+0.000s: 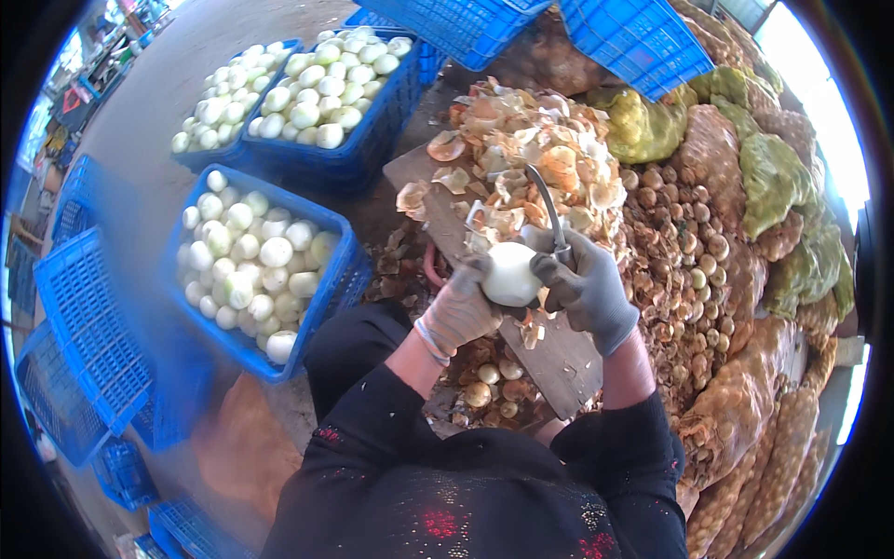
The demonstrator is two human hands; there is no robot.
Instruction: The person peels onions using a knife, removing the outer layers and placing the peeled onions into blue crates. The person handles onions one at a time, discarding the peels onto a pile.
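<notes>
A peeled white onion (512,274) is held over a wooden board (559,360). My left hand (461,307), in a pale striped work glove with darkened fingertips, grips the onion's left side. On the other side, the gloved fingers of my right hand (590,290) touch the onion. That same hand also holds a curved-blade knife (548,202), its blade pointing up and away from me. The knife's handle is mostly hidden in the palm. Just past my hands, a heap of dry onion skins (545,150) covers the far part of the board.
At my left stands a blue plastic crate (335,223) of peeled onions, with more filled crates (321,157) behind it. Unpeeled onions (688,244) lie loose at the right, beside mesh sacks (740,412). Other blue crates (94,321) lean at far left. Several onions (489,384) rest below the board.
</notes>
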